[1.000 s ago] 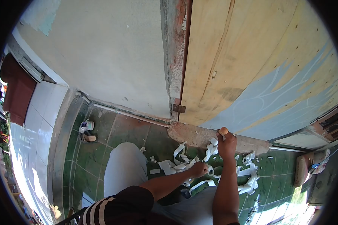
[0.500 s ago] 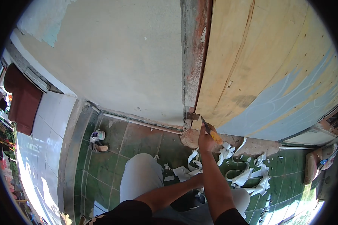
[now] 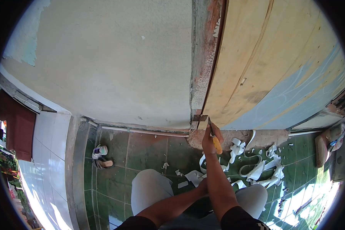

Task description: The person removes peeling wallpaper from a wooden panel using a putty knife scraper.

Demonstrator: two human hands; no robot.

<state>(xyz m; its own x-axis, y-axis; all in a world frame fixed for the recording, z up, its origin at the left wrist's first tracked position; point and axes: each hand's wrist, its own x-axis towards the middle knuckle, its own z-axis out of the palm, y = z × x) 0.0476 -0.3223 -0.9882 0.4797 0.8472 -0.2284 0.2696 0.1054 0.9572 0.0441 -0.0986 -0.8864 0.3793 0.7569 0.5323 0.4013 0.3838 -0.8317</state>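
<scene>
My right hand is closed around a yellow-handled knife, its narrow dark blade pointing up along the bottom corner of the wooden door. The blade tip is right beside a rusty metal hinge, which bridges the door edge and the frame. My left hand rests low between my knees, close against my right forearm, which partly hides it; its fingers do not show. Bare yellowish wood covers most of the door, with light blue paint at the lower right.
White peeled strips lie curled over the green floor tiles under the door. A sandal and a shoe stand at the left. A white pipe runs along the wall base. A brown chair is at the far left.
My view has shifted, so the scene sits differently. My right hand stays by the hinge, and the knife is turned more upright, its handle pointing down. My left hand stays low.
</scene>
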